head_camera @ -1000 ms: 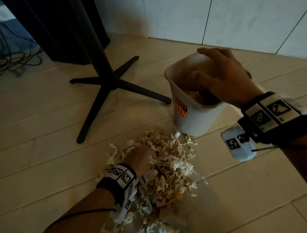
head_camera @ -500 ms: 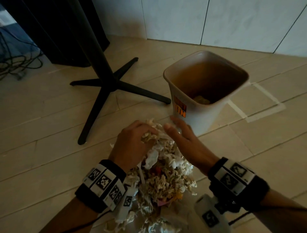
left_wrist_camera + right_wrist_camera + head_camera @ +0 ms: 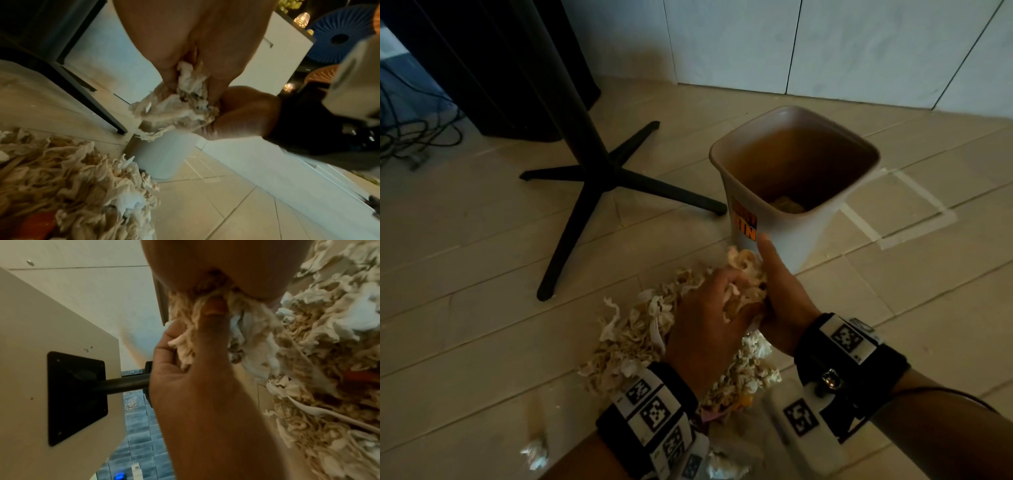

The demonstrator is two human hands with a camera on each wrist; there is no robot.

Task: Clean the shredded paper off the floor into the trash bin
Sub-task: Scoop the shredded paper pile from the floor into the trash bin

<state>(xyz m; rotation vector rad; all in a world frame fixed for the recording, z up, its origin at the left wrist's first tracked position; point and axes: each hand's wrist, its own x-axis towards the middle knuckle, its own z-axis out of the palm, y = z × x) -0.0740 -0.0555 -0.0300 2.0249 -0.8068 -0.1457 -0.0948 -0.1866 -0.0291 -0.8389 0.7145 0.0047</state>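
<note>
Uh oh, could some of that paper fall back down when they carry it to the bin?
Probably a bit. The left hand and right hand squeeze a loose clump of shredded paper between them, and strands dangle out underneath, so bits may drop on the way. The trash bin stands right beside the hands, so a bump might tip it. The pile on the floor still needs more trips.

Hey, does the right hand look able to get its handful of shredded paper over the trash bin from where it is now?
Probably yes. The right hand sits just in front of the trash bin, whose top is open, with nothing between them.
</note>
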